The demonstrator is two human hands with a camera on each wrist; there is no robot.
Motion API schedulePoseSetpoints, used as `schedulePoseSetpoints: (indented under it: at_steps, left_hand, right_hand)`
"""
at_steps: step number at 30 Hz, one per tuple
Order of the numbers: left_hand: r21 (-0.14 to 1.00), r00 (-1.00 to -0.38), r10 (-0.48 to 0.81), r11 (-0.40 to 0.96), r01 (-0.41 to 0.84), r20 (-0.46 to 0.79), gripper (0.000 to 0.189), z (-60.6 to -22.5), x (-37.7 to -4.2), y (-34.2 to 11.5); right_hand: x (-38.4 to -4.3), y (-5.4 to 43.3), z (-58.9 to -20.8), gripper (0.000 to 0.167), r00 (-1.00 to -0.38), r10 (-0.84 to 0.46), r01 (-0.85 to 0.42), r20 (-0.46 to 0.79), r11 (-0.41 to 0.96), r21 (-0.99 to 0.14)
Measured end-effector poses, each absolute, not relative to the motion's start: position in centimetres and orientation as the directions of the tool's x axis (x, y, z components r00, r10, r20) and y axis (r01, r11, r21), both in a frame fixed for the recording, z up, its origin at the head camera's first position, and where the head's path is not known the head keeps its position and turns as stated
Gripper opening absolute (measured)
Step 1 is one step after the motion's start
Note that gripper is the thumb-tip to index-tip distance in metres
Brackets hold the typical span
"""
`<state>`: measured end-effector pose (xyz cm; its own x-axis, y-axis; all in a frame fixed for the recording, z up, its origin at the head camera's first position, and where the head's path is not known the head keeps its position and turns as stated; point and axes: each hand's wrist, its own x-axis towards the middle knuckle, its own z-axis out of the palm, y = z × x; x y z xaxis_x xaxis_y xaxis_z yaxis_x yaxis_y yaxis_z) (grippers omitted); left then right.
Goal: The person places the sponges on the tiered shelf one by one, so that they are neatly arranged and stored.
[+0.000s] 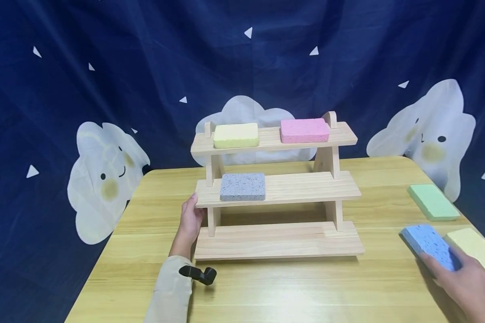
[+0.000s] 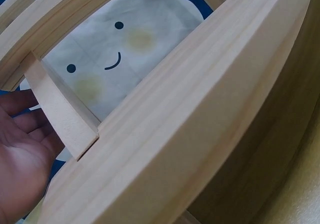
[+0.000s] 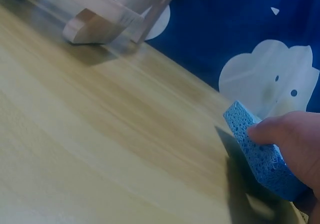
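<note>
Head view: scene is being lit brightly, fairly evenly; pale glare is being thrown on the table (image 1: 283,294) in front of the rack (image 1: 279,242). Right of the rack, a soft shadow is being cast beneath the blue sponge (image 1: 426,242). Left-wrist view: the rack is being bowed by lens distortion, the space underneath being dimmed. Right-wrist view: the rack is being blurred and ghosted, the blue sponge being rendered crisper.

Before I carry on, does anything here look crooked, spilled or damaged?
Nothing stands out. On the wooden rack, the pink sponge and grey sponge lie flat. The blue sponge tilts, but the right hand holds it. I see no spill or damage.
</note>
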<state>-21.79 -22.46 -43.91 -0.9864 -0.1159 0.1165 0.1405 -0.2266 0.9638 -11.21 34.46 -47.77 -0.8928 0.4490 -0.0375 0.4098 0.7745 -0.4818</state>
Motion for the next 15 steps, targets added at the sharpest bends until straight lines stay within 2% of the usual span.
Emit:
schedulePoseSetpoints:
  at_steps: [7, 15]
  left_hand:
    - [0.966, -0.988, -0.102, -0.224, 0.133, 0.112, 0.055, -43.9, -21.9, -22.5]
    - [0.968, -0.988, -0.109, -0.213, 0.132, 0.111, 0.055, -44.0, -21.8, -22.5]
  right_hand:
    - [-11.5, 34.2, -46.8, 0.090, -0.915, 0.404, 0.363, -0.027, 0.788, -0.498]
    - [-12.3, 34.1, -45.0, 0.083, -0.937, 0.338, 0.254, 0.085, 0.829, -0.497]
